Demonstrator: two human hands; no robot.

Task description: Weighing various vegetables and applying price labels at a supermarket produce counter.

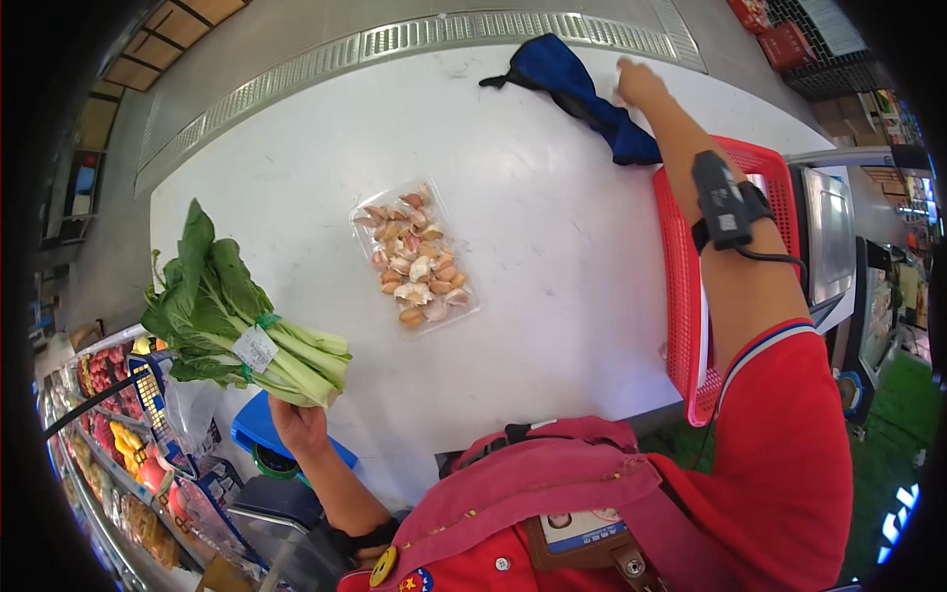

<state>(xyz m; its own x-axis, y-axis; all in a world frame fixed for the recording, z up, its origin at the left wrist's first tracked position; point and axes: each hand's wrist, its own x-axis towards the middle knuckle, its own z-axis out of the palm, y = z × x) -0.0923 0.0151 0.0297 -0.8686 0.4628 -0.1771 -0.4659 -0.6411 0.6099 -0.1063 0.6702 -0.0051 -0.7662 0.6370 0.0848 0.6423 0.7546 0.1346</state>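
Note:
My left hand (300, 425) grips a bundle of leafy green vegetables (255, 318) from below, at the stem end. Green ties bind its pale stems, and a white printed label (255, 348) is stuck on it. The leaves point away to the upper left. At the far right of the table my right hand (640, 83) is beside a dark blue cloth (566, 78); its blurred fingers do not show whether they hold anything. Between the two hands, a clear plastic tray (462, 314) of garlic cloves (418, 270) lies on the white table (547, 274).
A red plastic basket (677, 296) stands under my right forearm, with a metal-topped device (828, 229) beyond it. A blue container (259, 422) is by the near left table edge. Produce shelves (126, 459) line the left. A metal floor grate (407, 35) runs past the far edge.

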